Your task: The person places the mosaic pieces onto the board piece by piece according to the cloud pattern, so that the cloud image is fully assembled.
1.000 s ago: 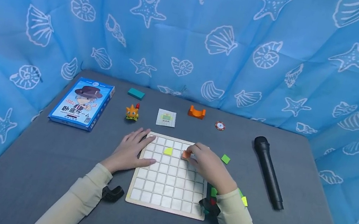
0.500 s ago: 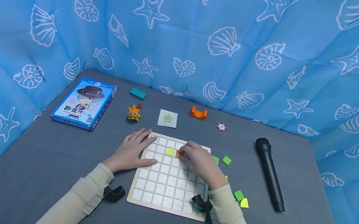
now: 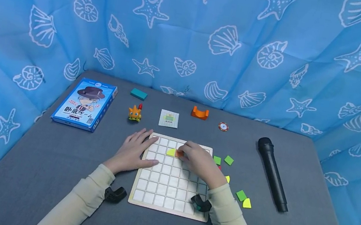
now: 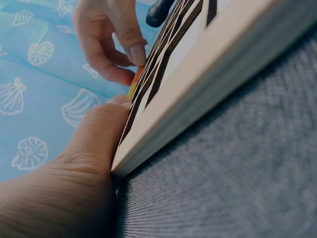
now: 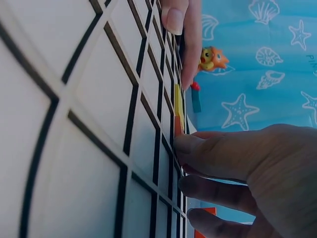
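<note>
A white grid board [image 3: 163, 178] with a pale wooden frame lies on the table. My left hand [image 3: 131, 154] rests on its left edge, fingers spread and thumb reaching over the squares. In an upper row sits a yellow tile [image 3: 171, 152] with one rounded corner. Right beside it, my right hand [image 3: 198, 160] pinches an orange tile [image 3: 178, 154] between thumb and fingers, partly hidden by them. In the right wrist view the orange tile [image 5: 178, 126] stands edge to edge with the yellow tile [image 5: 178, 99], low over the grid.
Green tiles [image 3: 241, 195] and yellow tiles [image 3: 247, 203] lie right of the board, a black microphone [image 3: 272, 174] farther right. Behind are a printed card [image 3: 169, 119], an orange block [image 3: 199, 113], a poker chip [image 3: 223, 126], an orange toy figure [image 3: 134, 113], a teal block [image 3: 139, 94] and a blue box [image 3: 84, 104].
My right hand has moved left with the orange tile, from a gap away to right beside the yellow tile. The left hand has stayed on the board's edge.
</note>
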### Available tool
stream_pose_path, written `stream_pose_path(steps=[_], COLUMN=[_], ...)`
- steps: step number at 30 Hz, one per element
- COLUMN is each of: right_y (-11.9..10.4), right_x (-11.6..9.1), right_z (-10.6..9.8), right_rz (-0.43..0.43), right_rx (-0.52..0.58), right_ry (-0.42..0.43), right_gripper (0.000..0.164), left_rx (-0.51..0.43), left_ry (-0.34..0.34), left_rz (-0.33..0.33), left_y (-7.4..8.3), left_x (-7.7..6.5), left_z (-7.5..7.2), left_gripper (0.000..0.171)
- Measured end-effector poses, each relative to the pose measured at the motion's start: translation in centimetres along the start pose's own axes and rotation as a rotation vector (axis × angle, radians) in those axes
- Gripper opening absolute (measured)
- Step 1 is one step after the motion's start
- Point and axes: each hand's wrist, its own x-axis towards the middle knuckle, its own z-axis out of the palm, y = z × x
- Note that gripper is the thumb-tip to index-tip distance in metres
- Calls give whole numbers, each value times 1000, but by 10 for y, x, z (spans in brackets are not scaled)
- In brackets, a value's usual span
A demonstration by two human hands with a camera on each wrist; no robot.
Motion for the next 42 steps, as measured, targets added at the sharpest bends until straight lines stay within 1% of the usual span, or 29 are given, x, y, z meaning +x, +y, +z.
stream_pose_path(steps=[5, 18, 23, 25, 28, 31, 34, 36, 39, 42], right_y=[-1, 0, 0, -1, -3, -2, 4, 10, 20, 27], right_x=[0, -1, -3, -6, -15, -28, -45, -57, -75, -92], right_z=[-1, -3, -2, -4, -13, -24, -36, -46, -60, -70], right_rz=[18, 28, 34, 32, 38, 66, 105, 132, 199, 298], right_rx=[0, 17, -17, -28, -21, 2, 33, 56, 71, 96], right_ry=[-15, -17, -35, -29, -2, 2, -15, -5, 19, 11], right_gripper=[17, 18, 23, 26, 30, 31, 30, 29, 28, 28], left_rx=[2, 2, -2, -2, -3, -9, -14, -15, -18, -17], left_ry=[-2, -4, -5, -6, -7, -6, -6, 2, 12, 16], left_rz=[-4, -1, 0, -1, 0, 4, 4, 8, 18, 27], left_y=[1, 2, 2, 2, 1, -1, -2, -2, -1, -1], left_x=[0, 1, 1, 1, 0, -1, -3, -3, -1, 0], left_z=[-1, 1, 0, 0, 0, 1, 2, 2, 1, 0], left_gripper=[86, 86, 86, 86, 86, 86, 86, 86, 86, 86])
